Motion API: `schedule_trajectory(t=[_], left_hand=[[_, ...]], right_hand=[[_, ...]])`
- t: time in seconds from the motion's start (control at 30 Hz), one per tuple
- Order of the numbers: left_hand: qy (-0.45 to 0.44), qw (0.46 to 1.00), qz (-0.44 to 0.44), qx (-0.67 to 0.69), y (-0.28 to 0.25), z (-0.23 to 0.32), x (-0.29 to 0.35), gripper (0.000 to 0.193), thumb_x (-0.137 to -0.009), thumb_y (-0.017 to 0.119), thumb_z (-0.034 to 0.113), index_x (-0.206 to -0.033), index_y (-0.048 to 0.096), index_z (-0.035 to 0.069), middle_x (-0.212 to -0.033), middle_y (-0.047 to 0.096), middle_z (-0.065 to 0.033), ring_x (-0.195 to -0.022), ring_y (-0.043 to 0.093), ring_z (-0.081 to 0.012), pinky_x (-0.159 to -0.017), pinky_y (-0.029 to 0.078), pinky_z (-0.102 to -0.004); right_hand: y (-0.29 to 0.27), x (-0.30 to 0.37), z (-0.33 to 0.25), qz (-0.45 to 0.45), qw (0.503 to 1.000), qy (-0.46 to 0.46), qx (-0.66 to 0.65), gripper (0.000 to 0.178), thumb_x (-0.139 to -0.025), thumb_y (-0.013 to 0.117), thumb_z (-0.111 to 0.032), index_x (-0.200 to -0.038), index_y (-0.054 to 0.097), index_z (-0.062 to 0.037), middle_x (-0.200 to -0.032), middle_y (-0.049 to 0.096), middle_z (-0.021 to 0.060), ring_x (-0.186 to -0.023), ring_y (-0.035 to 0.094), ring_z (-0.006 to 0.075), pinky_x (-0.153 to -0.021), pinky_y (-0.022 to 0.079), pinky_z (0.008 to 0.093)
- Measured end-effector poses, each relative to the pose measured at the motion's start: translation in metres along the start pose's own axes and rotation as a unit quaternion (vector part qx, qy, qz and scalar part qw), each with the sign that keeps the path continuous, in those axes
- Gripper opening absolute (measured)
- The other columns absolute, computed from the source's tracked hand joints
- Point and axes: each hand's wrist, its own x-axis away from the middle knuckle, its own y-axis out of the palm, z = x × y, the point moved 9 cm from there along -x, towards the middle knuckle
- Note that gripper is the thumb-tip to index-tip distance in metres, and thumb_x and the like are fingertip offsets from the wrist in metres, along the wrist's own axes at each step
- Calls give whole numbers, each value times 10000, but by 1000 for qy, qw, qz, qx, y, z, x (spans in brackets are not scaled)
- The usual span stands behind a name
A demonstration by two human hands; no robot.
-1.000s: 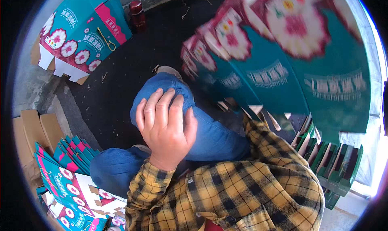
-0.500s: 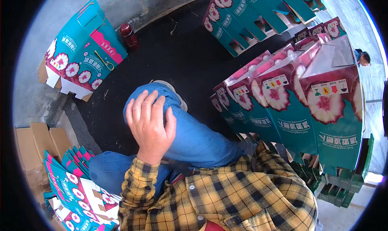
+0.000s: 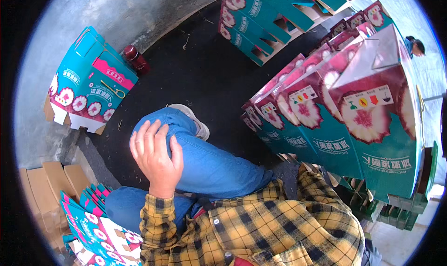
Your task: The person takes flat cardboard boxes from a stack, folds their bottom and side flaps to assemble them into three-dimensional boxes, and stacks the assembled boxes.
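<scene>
In the head view, the left hand (image 3: 158, 161) lies palm-down on the raised knee (image 3: 177, 121), its fingers loosely extended and close together, the thumb set apart; it has hold of nothing, and the knee seems to serve simply as a rest for it. The right sleeve (image 3: 309, 182), to the right of the knee, runs behind the row of teal-and-maroon boxes (image 3: 344, 149), so the right hand is hidden, and I cannot tell how far open it is or whether it grips anything. That row stands to the right of the knee, its boxes pressed side by side, perhaps so that they prop one another up; their print reads upside down, which suggests they are inverted. Dark green cartons (image 3: 396, 214) sit below the row, also right of the knee. Beyond the knee and to its right, another group of boxes (image 3: 260, 21) is packed close, cut flaps showing along the lower edges. Beyond it to the left, a teal box with a yellow cord (image 3: 86, 86) stands near the wall (image 3: 116, 14), a red flask (image 3: 135, 58) just beside it, probably kept out of the way there. Left of the knee and nearer the body, printed cartons (image 3: 100, 224) lie heaped against brown cardboard (image 3: 49, 189), seemingly within easy reach.
</scene>
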Motion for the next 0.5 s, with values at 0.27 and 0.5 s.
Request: schedule_trajectory(t=[0.27, 0.5], left_hand=[[1, 1000, 9, 19, 1, 4, -2, 231, -837, 578, 140, -1043, 599, 39, -1146, 595, -111, -1175, 508, -314, -1053, 297, -501], [-14, 1000, 2, 14, 2, -10, 10, 244, -820, 594, 155, -1031, 615, 35, -1146, 605, -110, -1172, 511, -307, -1048, 300, -498]], right_hand=[[14, 10, 17, -40, 994, -60, 77, 605, -882, 472, -586, -1252, 560, -116, -1112, 645, 150, -1007, 623, 307, -881, 466, 478], [186, 6, -44, -208, 954, 88, 197, 771, -860, 450, -684, -1394, 432, -128, -1338, 525, 131, -1181, 529, 272, -957, 410, 442]])
